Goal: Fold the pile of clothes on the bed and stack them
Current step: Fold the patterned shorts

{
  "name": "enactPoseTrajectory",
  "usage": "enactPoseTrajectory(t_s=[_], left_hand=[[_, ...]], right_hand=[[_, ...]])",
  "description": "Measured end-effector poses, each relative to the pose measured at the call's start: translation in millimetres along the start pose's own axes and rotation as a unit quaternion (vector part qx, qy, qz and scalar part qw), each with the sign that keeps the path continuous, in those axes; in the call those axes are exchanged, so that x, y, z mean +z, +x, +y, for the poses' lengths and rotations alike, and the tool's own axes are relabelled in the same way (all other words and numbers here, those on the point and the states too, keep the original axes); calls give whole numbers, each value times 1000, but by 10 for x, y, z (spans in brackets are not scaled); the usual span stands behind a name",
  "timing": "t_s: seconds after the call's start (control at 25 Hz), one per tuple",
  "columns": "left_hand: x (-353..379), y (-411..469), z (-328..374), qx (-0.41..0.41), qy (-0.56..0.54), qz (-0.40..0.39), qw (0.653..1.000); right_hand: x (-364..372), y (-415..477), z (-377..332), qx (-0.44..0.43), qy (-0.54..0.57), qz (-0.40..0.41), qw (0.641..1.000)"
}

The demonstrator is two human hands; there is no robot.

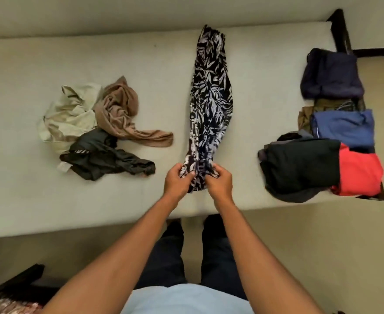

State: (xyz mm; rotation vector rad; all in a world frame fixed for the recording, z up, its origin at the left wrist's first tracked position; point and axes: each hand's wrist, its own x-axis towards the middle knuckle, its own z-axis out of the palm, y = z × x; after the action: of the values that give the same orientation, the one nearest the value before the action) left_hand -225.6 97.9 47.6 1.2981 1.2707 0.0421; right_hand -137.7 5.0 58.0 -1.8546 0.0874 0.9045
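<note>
The left hand (177, 180) and the right hand (219, 184) sit close together at the near end of a long patterned garment (210, 105), each with fingers and thumb curled round a bunch of its cloth; the two fists nearly touch, with only a narrow gathered strip of fabric between them. The garment is black with a white leaf print; it lies stretched in a narrow band straight across the middle of the bed (27, 189), from the hands at the near edge to the far edge, widest about halfway along and pinched in at both ends; the cloth is creased lengthwise and slightly twisted near the hands.

To its left lies the loose heap, well apart from it: a crumpled cream garment (71, 114), a tan garment (120, 109) with one sleeve-like end trailing toward the patterned piece, and a dark garment (100, 159) sprawled at the near side of the heap.

On the right end of the bed sit the folded things: a navy piece (331, 75) farthest off, then a blue piece (345, 128) on top of something olive brown (305, 120), and nearest a black piece (300, 164) overlapping a red one (358, 173), which reaches the corner of the bed.

The person stands against the near edge, in a light blue shirt (186, 300) and dark trousers (218, 257).
</note>
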Motion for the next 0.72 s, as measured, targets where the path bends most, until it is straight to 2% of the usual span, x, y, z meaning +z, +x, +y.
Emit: enactPoseTrajectory(t_s=[0.08,0.16,0.24,0.32,0.4,0.52,0.64,0.72], left_hand=[[57,-101,125,9,-30,3,999],[62,-135,233,-35,-131,20,991],[10,-133,342,-79,-209,-6,975],[-92,-120,449,-97,-205,-47,973],[-169,-83,517,-96,-165,-92,977],[-192,-29,632,-101,-145,-134,975],[-151,-13,905,-94,-225,-128,961],[-145,-34,1117,-74,-255,-116,957]], right_hand=[[208,-69,-170,-43,-9,-19,999],[293,-53,-270,-68,-37,-16,997],[272,-40,-381,-124,-110,-56,985],[192,-60,-475,-161,-174,-132,962],[50,-84,-510,-130,-117,-185,967],[-186,-120,-461,-52,67,-131,988],[-351,-171,-285,-82,19,-27,996],[-367,-231,-188,-69,1,-5,998]])
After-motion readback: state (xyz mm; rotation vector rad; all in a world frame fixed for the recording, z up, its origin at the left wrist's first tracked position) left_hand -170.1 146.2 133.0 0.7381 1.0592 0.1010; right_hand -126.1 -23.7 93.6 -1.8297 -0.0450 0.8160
